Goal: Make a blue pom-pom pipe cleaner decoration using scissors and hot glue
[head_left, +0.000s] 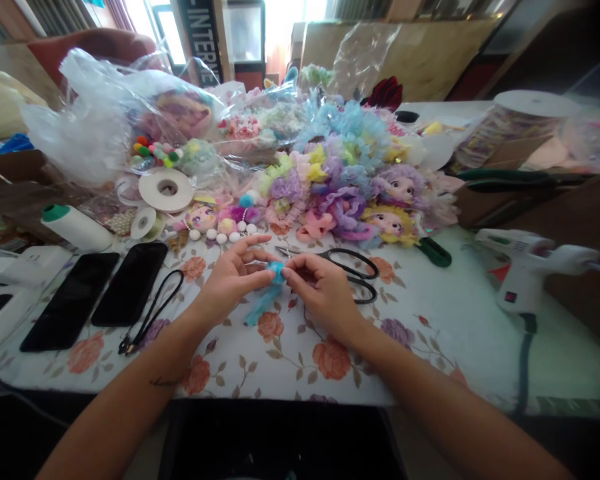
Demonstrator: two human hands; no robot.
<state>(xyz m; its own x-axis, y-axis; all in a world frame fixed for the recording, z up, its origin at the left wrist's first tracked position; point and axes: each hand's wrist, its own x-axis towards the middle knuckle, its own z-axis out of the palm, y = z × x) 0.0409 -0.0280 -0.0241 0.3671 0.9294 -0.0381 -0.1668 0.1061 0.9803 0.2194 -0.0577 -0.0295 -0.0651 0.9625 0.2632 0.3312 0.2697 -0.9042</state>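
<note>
- Left hand (233,277) and right hand (323,290) meeting over floral tablecloth (290,353), mid-table, near front edge.
- Both pinching blue ribbon (275,273) between fingertips; tail of it trailing down-left onto cloth.
- Left: thumb and forefinger closed on ribbon, other fingers spread above. Right: fingers curled in, pinching same bunch.
- Black scissors (350,273) lying flat just behind right hand, touching or nearly so; cannot tell which.
- Two black phones (100,290) side by side, left of hands, black cord (153,310) beside them.
- White thread spool (75,227) lying on its side, far left; tape rolls (166,190) behind phones.
- Row of white pompoms (220,235) between hands and pile.
- Heap of pastel fabric flowers (330,167) with doll heads (393,220) across back of table.
- Clear plastic bags (125,120) back left, holding pompoms and more flowers; contents partly blurred.
- Glue gun (530,267) standing at right, well apart from hands, cable hanging off front edge.
- Ribbon reel (520,127) in plastic, far right back.
</note>
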